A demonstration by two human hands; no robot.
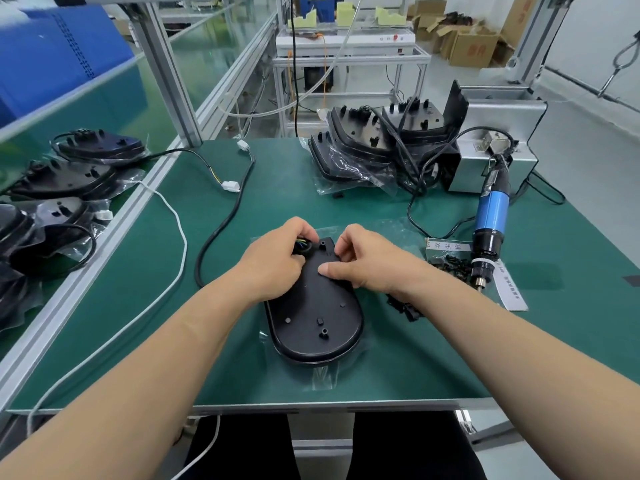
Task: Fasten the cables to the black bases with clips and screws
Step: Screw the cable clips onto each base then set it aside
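Cable (221,233) end being seated at the narrow far end of the black base (311,317), which is lying mid-table (381,375) on a clear bag.

The wire end is pinched in the left grip (277,258); the base is steadied by the right grip (360,261), thumb pressed down, fingers curled over the narrow end. The cable should probably be laid flat by the post before anything gets clipped. The clip and screw pile (450,266) and the blue screwdriver (491,216) are parked to the right, and a loose cable loop could get snagged on the left.
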